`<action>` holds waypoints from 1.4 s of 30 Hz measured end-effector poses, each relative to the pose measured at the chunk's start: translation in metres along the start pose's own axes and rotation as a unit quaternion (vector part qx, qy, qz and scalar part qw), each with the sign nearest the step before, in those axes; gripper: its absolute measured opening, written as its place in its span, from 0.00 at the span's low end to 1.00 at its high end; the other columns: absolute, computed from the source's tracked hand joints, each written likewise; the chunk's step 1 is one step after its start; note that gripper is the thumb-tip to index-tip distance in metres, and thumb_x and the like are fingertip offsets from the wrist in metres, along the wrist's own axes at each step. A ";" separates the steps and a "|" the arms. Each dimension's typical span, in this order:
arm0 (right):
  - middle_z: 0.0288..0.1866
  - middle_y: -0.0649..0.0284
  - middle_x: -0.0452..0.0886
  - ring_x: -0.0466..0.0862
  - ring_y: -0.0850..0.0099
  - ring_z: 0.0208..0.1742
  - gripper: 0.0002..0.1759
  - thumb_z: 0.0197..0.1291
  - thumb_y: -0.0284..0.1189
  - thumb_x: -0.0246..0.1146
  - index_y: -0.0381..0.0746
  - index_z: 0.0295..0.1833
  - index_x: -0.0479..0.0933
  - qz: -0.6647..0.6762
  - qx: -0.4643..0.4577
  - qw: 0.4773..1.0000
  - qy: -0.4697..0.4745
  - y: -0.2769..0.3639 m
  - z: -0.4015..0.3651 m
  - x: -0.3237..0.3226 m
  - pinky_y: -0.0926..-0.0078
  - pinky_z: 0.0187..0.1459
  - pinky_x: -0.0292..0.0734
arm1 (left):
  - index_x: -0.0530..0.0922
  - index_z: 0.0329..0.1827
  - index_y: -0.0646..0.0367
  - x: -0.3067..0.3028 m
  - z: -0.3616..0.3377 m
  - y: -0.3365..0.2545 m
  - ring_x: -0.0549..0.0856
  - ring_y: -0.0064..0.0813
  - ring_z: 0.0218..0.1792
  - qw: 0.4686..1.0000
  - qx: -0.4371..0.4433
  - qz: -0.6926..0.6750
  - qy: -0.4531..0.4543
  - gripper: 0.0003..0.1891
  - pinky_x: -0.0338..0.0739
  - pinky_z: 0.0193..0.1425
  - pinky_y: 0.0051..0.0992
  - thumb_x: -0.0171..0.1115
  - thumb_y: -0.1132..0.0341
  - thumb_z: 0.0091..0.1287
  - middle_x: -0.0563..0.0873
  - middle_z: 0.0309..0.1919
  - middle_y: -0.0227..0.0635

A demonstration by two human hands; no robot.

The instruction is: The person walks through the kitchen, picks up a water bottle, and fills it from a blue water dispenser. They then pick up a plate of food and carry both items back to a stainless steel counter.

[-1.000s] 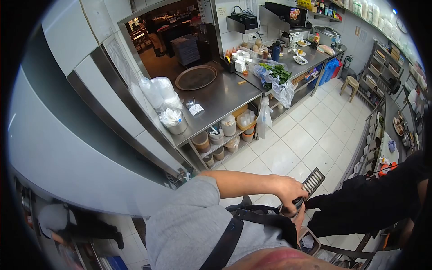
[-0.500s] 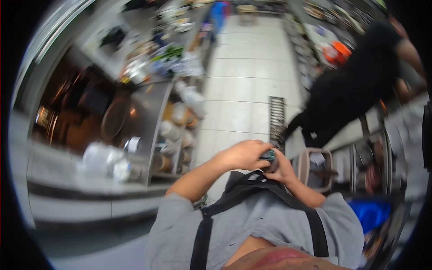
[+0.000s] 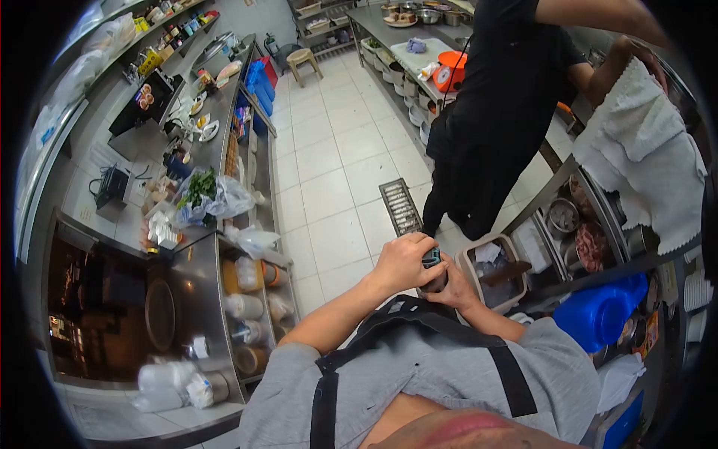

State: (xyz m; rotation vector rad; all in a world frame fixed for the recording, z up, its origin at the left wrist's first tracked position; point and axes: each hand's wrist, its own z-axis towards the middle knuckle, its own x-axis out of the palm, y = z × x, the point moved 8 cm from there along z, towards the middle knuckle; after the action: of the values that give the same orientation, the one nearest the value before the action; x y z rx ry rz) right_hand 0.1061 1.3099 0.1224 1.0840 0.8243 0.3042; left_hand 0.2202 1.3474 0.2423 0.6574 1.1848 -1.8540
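Note:
In front of my apron, both hands are closed around a small dark container [image 3: 434,281] with a black-and-teal top. My left hand [image 3: 404,262] curls over its upper part, fingers bent around the top. Lower down, my right hand [image 3: 453,290] wraps the body from the other side. Fingers cover much of the container, so its exact kind and contents cannot be made out. Just beyond my right hand is a beige bin [image 3: 521,288] with a brown object and wrapping in it.
A person in black [image 3: 493,112] stands ahead on the right beside a white cloth [image 3: 636,142]. A blue jug [image 3: 591,314] is by my right side. To the left runs a steel counter [image 3: 196,273] above shelves of jars. A drain grate [image 3: 401,208] crosses the tiled floor [image 3: 325,194].
My view has turned to the right and sharpened, so the left counter and the white cloth now show clearly. Both hands keep hold of the container in front of my chest.

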 end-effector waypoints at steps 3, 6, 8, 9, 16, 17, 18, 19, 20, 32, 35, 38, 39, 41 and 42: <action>0.56 0.45 0.79 0.80 0.47 0.58 0.55 0.31 0.38 0.81 0.38 0.69 0.63 -0.009 -0.012 1.000 -0.014 -0.018 0.025 -0.016 0.57 0.58 0.77 | 0.83 0.35 0.59 0.004 0.035 0.008 0.86 0.39 0.30 0.997 0.054 -0.014 -0.048 0.17 0.82 0.34 0.33 0.73 0.56 0.50 0.84 0.27 0.37; 0.54 0.45 0.80 0.81 0.48 0.56 0.56 0.30 0.39 0.81 0.37 0.69 0.63 0.028 -0.033 0.999 -0.004 -0.015 0.052 -0.033 0.58 0.56 0.78 | 0.82 0.34 0.60 0.006 0.067 0.015 0.86 0.39 0.29 0.993 0.107 -0.025 -0.038 0.16 0.82 0.34 0.32 0.71 0.58 0.50 0.85 0.28 0.37; 0.54 0.45 0.80 0.82 0.48 0.56 0.56 0.30 0.39 0.81 0.37 0.69 0.62 0.044 -0.041 0.998 0.001 -0.021 0.067 -0.039 0.59 0.55 0.78 | 0.82 0.33 0.60 0.002 0.084 0.011 0.86 0.39 0.29 0.989 0.140 -0.040 -0.033 0.15 0.83 0.34 0.31 0.71 0.59 0.50 0.85 0.29 0.38; 0.53 0.46 0.81 0.82 0.49 0.55 0.56 0.30 0.39 0.82 0.36 0.69 0.62 0.053 -0.039 0.998 -0.007 -0.026 0.071 -0.044 0.59 0.54 0.79 | 0.81 0.32 0.59 0.005 0.092 0.013 0.86 0.39 0.29 0.988 0.147 -0.036 -0.022 0.14 0.83 0.34 0.32 0.70 0.59 0.50 0.85 0.28 0.37; 0.53 0.48 0.80 0.83 0.53 0.53 0.54 0.33 0.37 0.82 0.34 0.67 0.63 0.030 -0.003 0.998 -0.053 -0.056 0.087 -0.059 0.62 0.53 0.79 | 0.77 0.54 0.60 0.015 0.136 0.031 0.83 0.47 0.51 0.986 0.122 -0.099 0.063 0.26 0.80 0.54 0.39 0.67 0.51 0.60 0.82 0.51 0.47; 0.53 0.48 0.79 0.83 0.54 0.54 0.53 0.33 0.37 0.82 0.34 0.67 0.63 0.020 0.037 0.997 -0.070 -0.060 0.087 -0.063 0.62 0.53 0.78 | 0.75 0.59 0.61 0.010 0.138 0.033 0.81 0.49 0.56 0.981 0.149 -0.117 0.037 0.29 0.77 0.59 0.40 0.66 0.49 0.62 0.78 0.57 0.50; 0.53 0.51 0.80 0.83 0.58 0.53 0.51 0.34 0.34 0.81 0.35 0.66 0.64 0.049 0.036 0.994 -0.086 -0.058 0.089 -0.066 0.63 0.54 0.77 | 0.72 0.62 0.61 0.009 0.139 0.043 0.78 0.51 0.60 0.980 0.117 -0.147 0.066 0.28 0.74 0.64 0.40 0.63 0.50 0.66 0.75 0.61 0.52; 0.53 0.51 0.80 0.83 0.58 0.53 0.51 0.34 0.34 0.81 0.35 0.66 0.64 0.047 0.037 0.995 -0.081 -0.061 0.090 -0.064 0.63 0.54 0.77 | 0.72 0.62 0.61 0.008 0.140 0.055 0.78 0.51 0.60 0.980 0.113 -0.149 0.062 0.28 0.74 0.64 0.40 0.63 0.50 0.66 0.75 0.61 0.52; 0.53 0.53 0.80 0.82 0.60 0.52 0.50 0.34 0.33 0.81 0.35 0.66 0.65 0.073 0.071 0.989 -0.107 -0.070 0.088 -0.066 0.64 0.54 0.77 | 0.72 0.62 0.61 0.011 0.139 0.072 0.78 0.51 0.60 0.980 0.090 -0.164 0.064 0.27 0.74 0.64 0.40 0.61 0.51 0.68 0.76 0.60 0.52; 0.51 0.54 0.81 0.82 0.63 0.51 0.47 0.32 0.33 0.82 0.35 0.61 0.68 -0.010 0.137 0.954 -0.267 -0.045 0.095 -0.069 0.65 0.54 0.76 | 0.79 0.57 0.61 0.079 0.041 0.203 0.85 0.51 0.49 0.883 -0.093 -0.175 0.424 0.24 0.78 0.57 0.41 0.61 0.53 0.66 0.86 0.46 0.52; 0.50 0.54 0.81 0.82 0.62 0.49 0.45 0.33 0.31 0.81 0.35 0.60 0.68 -0.006 0.128 0.962 -0.243 -0.040 0.102 -0.053 0.65 0.54 0.75 | 0.79 0.57 0.61 0.079 0.048 0.211 0.86 0.51 0.48 0.884 -0.056 -0.159 0.437 0.24 0.79 0.56 0.41 0.61 0.52 0.66 0.87 0.45 0.52; 0.50 0.54 0.79 0.80 0.64 0.50 0.43 0.36 0.27 0.81 0.34 0.60 0.67 0.024 0.167 0.954 -0.248 -0.034 0.105 -0.041 0.66 0.55 0.74 | 0.80 0.55 0.62 0.070 0.066 0.222 0.85 0.54 0.48 0.910 -0.035 -0.133 0.391 0.25 0.79 0.55 0.42 0.64 0.51 0.63 0.86 0.44 0.55; 0.51 0.54 0.78 0.79 0.65 0.51 0.43 0.36 0.27 0.81 0.33 0.60 0.66 0.043 0.161 0.955 -0.247 -0.045 0.104 -0.036 0.66 0.56 0.74 | 0.80 0.55 0.62 0.066 0.071 0.225 0.85 0.54 0.47 0.918 -0.034 -0.124 0.376 0.25 0.79 0.55 0.43 0.64 0.51 0.63 0.86 0.43 0.55; 0.52 0.54 0.77 0.79 0.64 0.52 0.44 0.35 0.27 0.81 0.34 0.60 0.66 0.013 0.177 0.949 -0.259 -0.034 0.108 -0.029 0.66 0.57 0.73 | 0.80 0.55 0.62 0.066 0.075 0.232 0.85 0.54 0.47 0.927 -0.043 -0.133 0.348 0.25 0.79 0.54 0.43 0.64 0.52 0.63 0.86 0.42 0.55; 0.52 0.54 0.77 0.79 0.64 0.52 0.44 0.35 0.27 0.81 0.34 0.60 0.66 0.006 0.176 0.949 -0.260 -0.030 0.114 -0.026 0.66 0.57 0.73 | 0.80 0.55 0.62 0.064 0.078 0.236 0.85 0.54 0.46 0.932 -0.031 -0.136 0.335 0.25 0.79 0.54 0.43 0.64 0.52 0.62 0.86 0.41 0.55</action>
State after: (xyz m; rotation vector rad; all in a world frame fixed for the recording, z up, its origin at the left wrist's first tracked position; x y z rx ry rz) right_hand 0.1664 1.2057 0.1322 1.4217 0.4004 -0.1289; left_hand 0.3874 1.2020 0.1128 1.1985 1.8406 -1.8570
